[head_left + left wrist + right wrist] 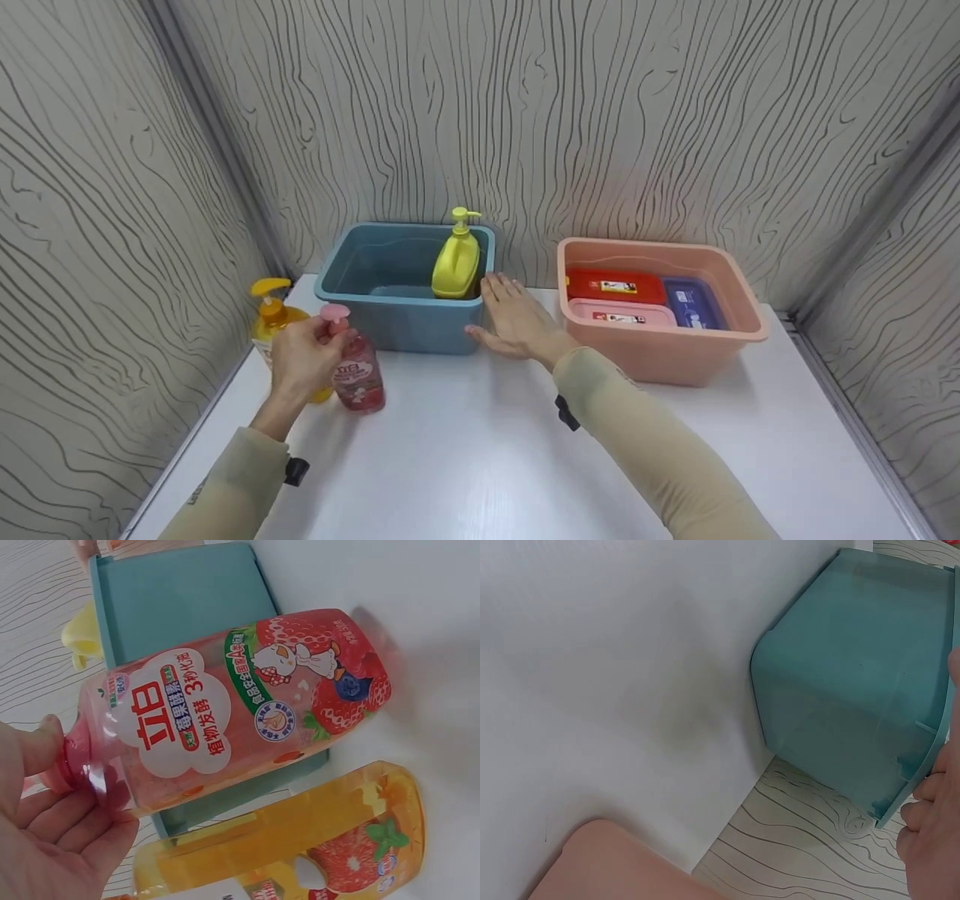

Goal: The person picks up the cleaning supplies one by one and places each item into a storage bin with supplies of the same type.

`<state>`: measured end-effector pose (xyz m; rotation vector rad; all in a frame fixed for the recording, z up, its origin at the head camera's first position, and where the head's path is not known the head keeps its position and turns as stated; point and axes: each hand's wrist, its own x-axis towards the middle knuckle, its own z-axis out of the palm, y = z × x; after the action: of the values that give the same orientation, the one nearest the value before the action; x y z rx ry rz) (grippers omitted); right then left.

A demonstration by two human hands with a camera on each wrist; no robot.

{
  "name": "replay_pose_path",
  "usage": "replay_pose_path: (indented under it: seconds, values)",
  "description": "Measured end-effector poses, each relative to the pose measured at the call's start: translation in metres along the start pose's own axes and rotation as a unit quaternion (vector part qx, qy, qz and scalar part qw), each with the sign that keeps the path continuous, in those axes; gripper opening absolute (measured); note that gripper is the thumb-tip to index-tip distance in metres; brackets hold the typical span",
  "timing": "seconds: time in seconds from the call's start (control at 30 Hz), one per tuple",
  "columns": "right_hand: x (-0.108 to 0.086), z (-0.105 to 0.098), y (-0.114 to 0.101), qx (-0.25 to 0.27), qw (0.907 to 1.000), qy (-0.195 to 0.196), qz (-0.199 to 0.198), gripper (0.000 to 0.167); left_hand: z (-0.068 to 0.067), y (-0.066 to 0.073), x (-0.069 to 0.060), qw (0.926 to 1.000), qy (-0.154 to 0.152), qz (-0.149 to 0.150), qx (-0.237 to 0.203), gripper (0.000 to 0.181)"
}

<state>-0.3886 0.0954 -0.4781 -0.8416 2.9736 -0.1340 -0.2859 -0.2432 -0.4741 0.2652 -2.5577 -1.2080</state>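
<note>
My left hand [304, 356] grips the neck of a pink pump bottle of dish soap [360, 379], just under its pink pump head. The bottle tilts a little; whether its base touches the table I cannot tell. Close beside it stands an orange-yellow pump bottle [360, 840], partly hidden by my left hand in the head view. My right hand [517, 319] lies with extended fingers against the right end of a blue-green bin [420, 326]. Inside that bin, at its right end, leans a yellow pump bottle [456, 264].
A pink bin [652, 356] stands to the right, holding a red-lidded box [589, 285], a pink-lidded box [585, 309] and a dark blue box [686, 296]. Patterned wall panels [525, 135] enclose the white table [465, 450] at the back and both sides.
</note>
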Motion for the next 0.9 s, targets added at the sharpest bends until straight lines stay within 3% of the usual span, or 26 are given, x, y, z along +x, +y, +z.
replay_pose_path:
  seconds: [0.23,0.57,0.7,0.9]
  values:
    - [-0.001,0.000,0.000,0.005,1.0000,0.000,0.005,0.101,-0.008,0.012,0.003,0.9998,0.010,0.005,-0.013,0.023]
    - [-0.001,-0.001,-0.001,-0.005,1.0000,0.002,0.001,0.102,-0.017,0.031,0.005,0.9932,0.032,-0.034,-0.106,0.044]
    - [0.000,-0.001,0.000,0.002,1.0000,-0.001,0.003,0.103,-0.019,0.037,0.006,0.9902,0.041,-0.036,-0.128,0.046]
    - [0.000,0.001,0.000,0.010,0.9999,-0.004,0.006,0.102,-0.023,0.046,0.011,0.9891,0.031,-0.042,-0.138,0.047]
